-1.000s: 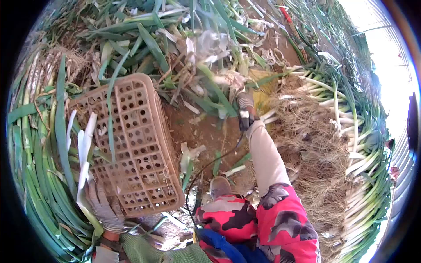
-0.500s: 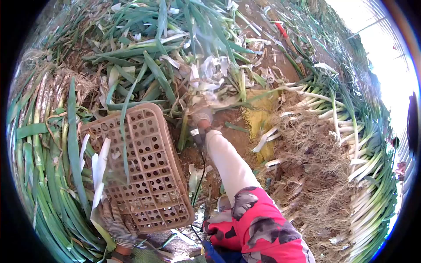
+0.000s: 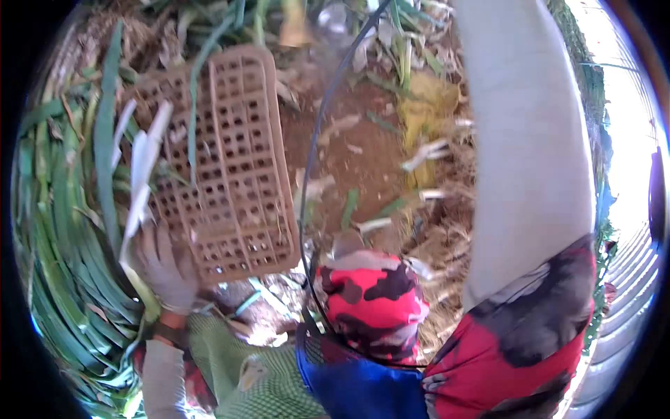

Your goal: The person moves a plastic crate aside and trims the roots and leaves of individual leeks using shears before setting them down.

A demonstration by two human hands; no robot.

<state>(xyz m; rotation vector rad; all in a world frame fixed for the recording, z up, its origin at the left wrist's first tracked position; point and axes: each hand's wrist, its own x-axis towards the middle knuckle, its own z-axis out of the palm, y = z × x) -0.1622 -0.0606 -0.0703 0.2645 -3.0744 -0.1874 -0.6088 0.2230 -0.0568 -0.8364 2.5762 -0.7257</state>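
Observation:
My left hand point(image 3: 166, 269), in a striped glove, rests at the lower left edge of an upturned brown plastic crate point(image 3: 276, 150). Its fingers look stretched out flat, though they are blurred. A peeled white-and-green leaf point(image 3: 142, 164) lies across the crate's left side and runs down beside the hand. Left of it are bundled long green onions point(image 3: 66, 223). My right arm in a pale sleeve point(image 3: 527, 146) reaches up out of the top of the view; its hand is not visible. A black cord point(image 3: 317, 133) runs upward in front of the crate.
Bare brown soil point(image 3: 349, 160) with leaf scraps lies right of the crate. A yellow sheet point(image 3: 427, 105) and onion roots point(image 3: 450, 241) are beyond it. My camouflage-clad knee point(image 3: 373, 300), a blue cloth point(image 3: 366, 387) and green mesh point(image 3: 258, 373) are at the bottom.
My right arm has swung up and to the right, and its hand has left the view. The view has tilted down. My left hand stays at the crate.

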